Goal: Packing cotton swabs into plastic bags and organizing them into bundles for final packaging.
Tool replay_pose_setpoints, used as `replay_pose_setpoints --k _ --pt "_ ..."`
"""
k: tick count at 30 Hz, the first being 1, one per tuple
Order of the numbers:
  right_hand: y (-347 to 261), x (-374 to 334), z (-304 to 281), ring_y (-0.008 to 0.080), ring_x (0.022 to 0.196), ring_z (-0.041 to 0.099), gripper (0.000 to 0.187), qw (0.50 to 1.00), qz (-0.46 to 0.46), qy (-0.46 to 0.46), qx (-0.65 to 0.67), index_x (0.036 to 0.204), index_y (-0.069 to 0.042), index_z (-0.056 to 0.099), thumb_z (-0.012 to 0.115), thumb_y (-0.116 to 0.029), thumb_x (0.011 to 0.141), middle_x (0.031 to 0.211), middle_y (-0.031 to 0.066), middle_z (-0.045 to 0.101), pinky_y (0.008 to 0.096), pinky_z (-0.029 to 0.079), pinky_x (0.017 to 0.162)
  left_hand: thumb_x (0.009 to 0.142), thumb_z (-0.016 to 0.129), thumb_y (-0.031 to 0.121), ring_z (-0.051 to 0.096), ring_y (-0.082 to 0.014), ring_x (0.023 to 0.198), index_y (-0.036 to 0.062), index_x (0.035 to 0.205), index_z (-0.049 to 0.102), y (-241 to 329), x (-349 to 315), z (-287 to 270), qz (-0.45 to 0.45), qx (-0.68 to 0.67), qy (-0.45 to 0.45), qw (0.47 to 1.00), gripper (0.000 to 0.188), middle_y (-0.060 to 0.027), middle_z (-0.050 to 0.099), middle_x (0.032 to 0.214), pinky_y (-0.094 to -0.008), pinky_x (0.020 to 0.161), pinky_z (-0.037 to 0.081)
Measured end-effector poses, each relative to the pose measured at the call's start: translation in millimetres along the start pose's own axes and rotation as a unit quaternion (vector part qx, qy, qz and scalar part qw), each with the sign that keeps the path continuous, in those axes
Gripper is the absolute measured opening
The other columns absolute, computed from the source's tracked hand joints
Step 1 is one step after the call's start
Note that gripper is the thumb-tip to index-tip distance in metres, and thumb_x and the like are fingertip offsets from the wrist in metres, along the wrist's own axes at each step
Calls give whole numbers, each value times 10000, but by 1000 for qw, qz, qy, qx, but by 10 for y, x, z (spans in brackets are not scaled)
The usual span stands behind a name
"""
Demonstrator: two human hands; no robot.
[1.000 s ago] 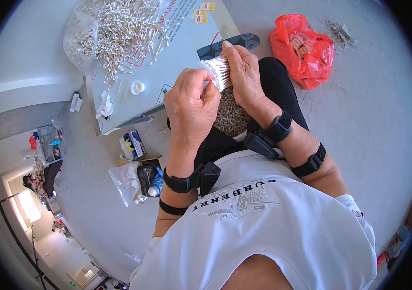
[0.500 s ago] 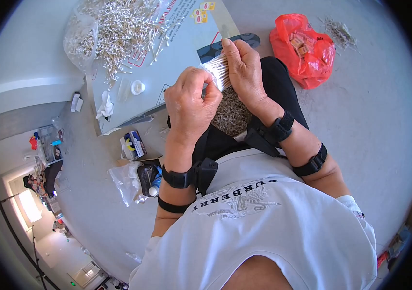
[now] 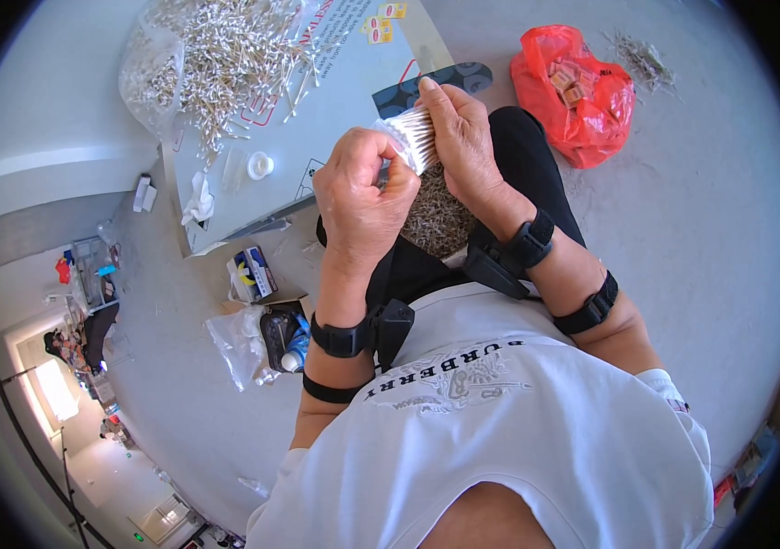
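Observation:
A small bundle of cotton swabs (image 3: 421, 137) sits between my hands, above my lap. My right hand (image 3: 465, 137) grips its right side, thumb on top and fingers curled behind. My left hand (image 3: 362, 188) is closed, thumb against bent forefinger, pinching the edge of a clear plastic bag (image 3: 397, 134) around the bundle's left end. How far the bag reaches over the swabs is hard to make out. Under the hands, between my legs, lies a brownish mass of many thin sticks (image 3: 440, 215), partly hidden by my wrists.
A grey board (image 3: 298, 137) ahead at left bears a large heap of loose cotton swabs (image 3: 234, 69), a white round container (image 3: 260, 166) and a crumpled tissue (image 3: 199, 199). On the floor at right is a red plastic bag (image 3: 582, 119) with small packs, beside scattered sticks (image 3: 641, 57).
Both hands keep their grip and have barely moved. The bundle is tilted slightly differently, and the clear plastic at its left end shows more plainly.

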State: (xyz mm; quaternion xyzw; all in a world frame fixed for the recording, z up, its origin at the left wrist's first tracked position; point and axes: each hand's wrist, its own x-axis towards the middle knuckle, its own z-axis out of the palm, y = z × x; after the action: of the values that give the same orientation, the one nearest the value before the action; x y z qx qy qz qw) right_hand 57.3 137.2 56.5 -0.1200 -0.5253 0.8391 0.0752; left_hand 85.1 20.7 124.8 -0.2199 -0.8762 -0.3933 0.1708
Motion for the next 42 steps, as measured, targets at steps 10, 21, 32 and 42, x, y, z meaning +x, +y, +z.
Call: replay_pose_setpoints --k 10,21,32,42 --pt "6 -17 24 64 461 448 369 993 90 -17 81 797 -7 584 515 -340 941 616 -1 520 232 323 365 690 629 -27 436 -138 503 38 799 555 45 -9 -40 -9 -41 3 999 147 -50 484 648 -269 472 378" --pt "53 -15 7 89 565 529 321 979 133 -47 146 802 -18 582 573 -317 918 678 28 572 239 421 492 675 697 29 571 -254 539 52 879 605 125 32 -44 51 41 -6 998 225 -76 552 700 -335 466 445" --pt "-41 -66 42 87 579 533 325 977 121 -60 167 809 -25 585 566 -328 923 687 28 574 240 430 501 683 681 -57 408 -132 500 16 835 599 206 40 -9 35 57 9 998 188 -54 525 670 -280 467 363" --pt "-7 -39 19 121 618 572 299 963 156 -76 205 821 -11 581 572 -294 916 729 54 599 260 470 538 720 624 -67 472 -147 508 5 886 607 162 22 5 74 42 36 996 182 -76 558 697 -270 478 392"
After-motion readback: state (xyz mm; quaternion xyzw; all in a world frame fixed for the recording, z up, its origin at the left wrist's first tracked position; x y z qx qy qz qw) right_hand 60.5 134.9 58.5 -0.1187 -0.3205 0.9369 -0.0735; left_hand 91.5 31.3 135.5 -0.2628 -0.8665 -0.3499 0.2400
